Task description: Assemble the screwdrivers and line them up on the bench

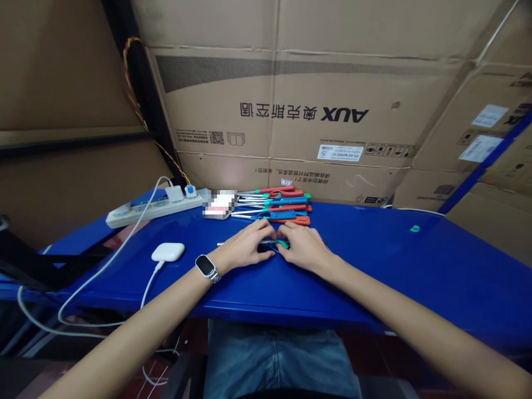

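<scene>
My left hand (249,244) and my right hand (303,246) rest close together on the blue table (394,266), fingers curled around a small tool with a teal cap (283,243) between them. Both hands pinch it, and most of it is hidden under the fingers. Just beyond my hands lies a pile of several screwdrivers (282,206) with red, blue and teal handles. A smartwatch (205,266) sits on my left wrist.
A white earbud case (168,251) on a white cable lies left of my hands. A white power strip (153,210) sits at the back left. A loose teal cap (414,228) lies at the right. Cardboard boxes (299,111) wall the table's far edge.
</scene>
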Motion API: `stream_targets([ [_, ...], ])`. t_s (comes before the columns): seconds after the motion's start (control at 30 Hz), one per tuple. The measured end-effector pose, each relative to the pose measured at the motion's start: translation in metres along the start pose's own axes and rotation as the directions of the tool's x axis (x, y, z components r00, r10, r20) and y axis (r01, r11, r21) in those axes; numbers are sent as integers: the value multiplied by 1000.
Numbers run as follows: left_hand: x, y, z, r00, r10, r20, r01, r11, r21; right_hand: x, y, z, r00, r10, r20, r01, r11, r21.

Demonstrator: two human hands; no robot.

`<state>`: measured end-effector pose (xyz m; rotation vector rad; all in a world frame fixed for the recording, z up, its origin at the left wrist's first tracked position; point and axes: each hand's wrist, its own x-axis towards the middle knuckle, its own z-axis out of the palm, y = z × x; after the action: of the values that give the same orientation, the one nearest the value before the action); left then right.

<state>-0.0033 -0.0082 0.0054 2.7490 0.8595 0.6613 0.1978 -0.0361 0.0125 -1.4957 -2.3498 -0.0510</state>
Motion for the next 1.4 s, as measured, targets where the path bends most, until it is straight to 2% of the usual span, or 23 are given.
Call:
stream_targets([
  [0.13,1,2,1,989,130,64,-137,983,125,-2,1,2,998,59,33,-60,998,25],
  [0.27,5,1,3,984,159,85,-172,968,181,-8,3,1,998,52,24,-53,998,26],
  [0.6,6,2,4,986,145,83,-162,953,257,-10,-6,-10,998,7,66,1,994,-111],
  [0.73,6,2,4,982,172,75,-185,952,245,-9,-5,-7,994,23,105,-8,990,-138],
  [1.13,5,-1,7,983,173,58,-182,960,212,-9,6,8,998,52,21,-52,998,17],
  [1.4,5,-1,8,982,184,51,-191,950,246,-7,1,6,997,53,59,-47,995,-87],
])
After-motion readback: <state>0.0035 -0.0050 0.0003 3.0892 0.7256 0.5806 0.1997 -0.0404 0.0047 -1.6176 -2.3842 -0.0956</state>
